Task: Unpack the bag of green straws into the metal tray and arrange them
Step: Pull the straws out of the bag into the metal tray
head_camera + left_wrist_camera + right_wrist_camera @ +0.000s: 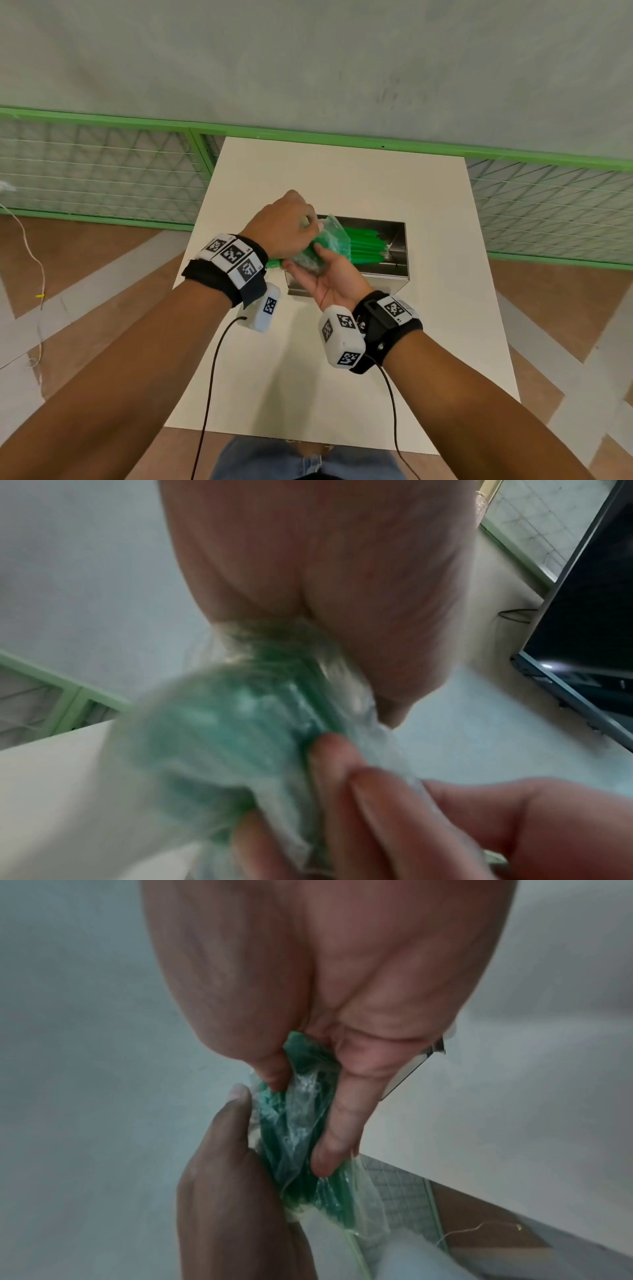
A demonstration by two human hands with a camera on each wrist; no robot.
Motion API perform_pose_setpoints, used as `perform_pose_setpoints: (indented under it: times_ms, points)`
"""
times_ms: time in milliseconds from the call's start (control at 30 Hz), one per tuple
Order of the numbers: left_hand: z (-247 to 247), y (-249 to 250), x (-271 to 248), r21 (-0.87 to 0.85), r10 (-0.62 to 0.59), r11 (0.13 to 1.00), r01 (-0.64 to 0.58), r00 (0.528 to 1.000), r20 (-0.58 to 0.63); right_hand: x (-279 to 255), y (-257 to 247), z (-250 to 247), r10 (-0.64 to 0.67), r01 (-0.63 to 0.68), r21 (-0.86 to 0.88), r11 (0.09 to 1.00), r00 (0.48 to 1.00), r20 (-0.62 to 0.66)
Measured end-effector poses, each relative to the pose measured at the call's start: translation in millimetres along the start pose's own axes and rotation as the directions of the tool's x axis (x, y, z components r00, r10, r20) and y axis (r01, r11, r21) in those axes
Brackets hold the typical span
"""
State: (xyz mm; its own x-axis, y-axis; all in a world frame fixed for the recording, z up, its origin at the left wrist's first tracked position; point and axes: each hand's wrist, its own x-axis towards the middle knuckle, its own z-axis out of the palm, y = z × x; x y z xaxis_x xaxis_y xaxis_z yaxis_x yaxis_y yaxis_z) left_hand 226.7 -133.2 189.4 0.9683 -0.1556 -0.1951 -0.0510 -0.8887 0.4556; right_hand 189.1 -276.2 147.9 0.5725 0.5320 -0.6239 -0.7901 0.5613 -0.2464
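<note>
Where mesh stands, white table [342, 377] (wood floor [102, 246]).

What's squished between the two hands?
The clear plastic bag of green straws, gripped by the left hand from above and the right hand below, over the metal tray. The head view shows it best.

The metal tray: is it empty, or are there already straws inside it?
Not empty. Loose green straws lie inside the metal tray, while both hands hold the plastic bag over its left end.
</note>
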Motion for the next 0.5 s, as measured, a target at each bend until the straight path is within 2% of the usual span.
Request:
perform_pose_setpoints:
  times_ms: [100,200,233,300,400,500]
  points:
    - [-8,3,8,0.02,0.064,0.998,-0.066,0.995,0.079,2,-9,-3,-0.018,0.02,0.099,0.995,1.0,-0.022]
    - [-7,-1,16,0.046,0.059,0.997,-0.062,0.996,0.064,6,-19,-9,-0.058,0.064,0.182,0.981,0.998,-0.038]
    - [-4,-4,19,-0.007,0.033,0.999,-0.032,0.998,0.05,8,-22,-11,-0.074,0.082,0.196,0.977,0.996,-0.048]
    - [7,-7,20,-0.224,-0.004,0.975,0.004,1.0,0.004,11,-24,-11,-0.099,0.111,0.221,0.969,0.993,-0.064]
    - [27,-4,20,-0.561,-0.071,0.828,0.02,0.995,-0.069,16,-23,-9,-0.068,0.091,0.216,0.972,0.991,-0.112]
    - [39,8,20,-0.661,-0.123,0.748,0.067,0.992,-0.039,17,-22,-7,-0.01,0.018,0.045,0.999,0.982,-0.186]
